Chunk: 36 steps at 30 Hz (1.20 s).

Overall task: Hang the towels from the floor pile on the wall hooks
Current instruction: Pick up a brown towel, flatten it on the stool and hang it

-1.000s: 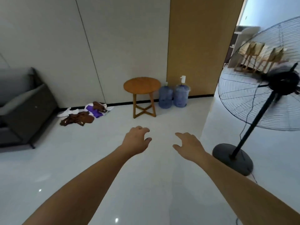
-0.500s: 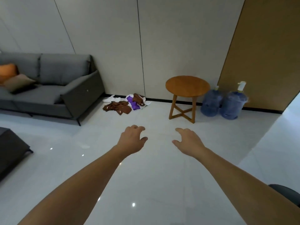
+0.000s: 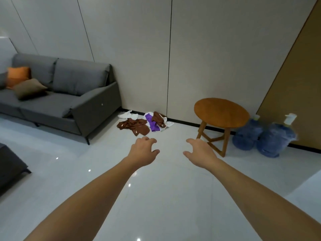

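A pile of towels lies on the white floor against the grey wall: brown towels [image 3: 133, 125], a purple towel [image 3: 151, 121] and white towels [image 3: 127, 116]. My left hand [image 3: 143, 151] and my right hand [image 3: 199, 152] are stretched out ahead of me, well short of the pile. Both hands hold nothing and their fingers are spread and curled. No wall hooks are in view.
A grey sofa [image 3: 69, 101] with an orange cushion [image 3: 17, 76] and a brown cushion [image 3: 29, 87] stands left of the pile. A round wooden side table [image 3: 221, 112] and two blue water jugs [image 3: 264, 136] stand to its right. A dark furniture edge [image 3: 10, 169] sits at the left.
The view has swung left: the standing fan has left the frame and the sofa has come in. The towel pile now sits near the centre and looks closer. Both hands stay empty.
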Each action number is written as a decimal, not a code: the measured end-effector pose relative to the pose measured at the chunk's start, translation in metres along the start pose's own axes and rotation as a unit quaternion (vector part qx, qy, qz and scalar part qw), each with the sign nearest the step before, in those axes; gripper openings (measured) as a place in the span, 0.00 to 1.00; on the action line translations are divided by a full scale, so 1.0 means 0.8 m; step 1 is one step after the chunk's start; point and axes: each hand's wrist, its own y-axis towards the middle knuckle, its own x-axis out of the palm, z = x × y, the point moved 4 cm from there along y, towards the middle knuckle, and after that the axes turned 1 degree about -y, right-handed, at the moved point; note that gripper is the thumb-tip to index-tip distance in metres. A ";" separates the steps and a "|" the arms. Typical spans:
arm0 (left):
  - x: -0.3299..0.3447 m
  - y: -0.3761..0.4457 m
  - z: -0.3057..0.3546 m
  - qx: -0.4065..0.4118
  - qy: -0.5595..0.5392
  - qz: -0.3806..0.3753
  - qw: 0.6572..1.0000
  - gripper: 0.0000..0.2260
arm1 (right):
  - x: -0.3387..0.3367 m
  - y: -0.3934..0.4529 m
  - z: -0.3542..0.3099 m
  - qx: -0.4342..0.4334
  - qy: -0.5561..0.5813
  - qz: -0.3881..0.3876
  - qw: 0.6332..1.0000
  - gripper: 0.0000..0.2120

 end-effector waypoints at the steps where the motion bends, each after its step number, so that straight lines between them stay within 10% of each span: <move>1: -0.007 0.021 -0.009 -0.001 0.002 0.001 1.000 0.24 | -0.005 0.022 -0.006 0.000 0.004 0.001 1.000 0.29; 36: 0.010 0.621 -0.172 -0.111 -0.010 -0.091 0.990 0.23 | 0.059 0.709 0.028 0.003 0.054 -0.138 0.989 0.23</move>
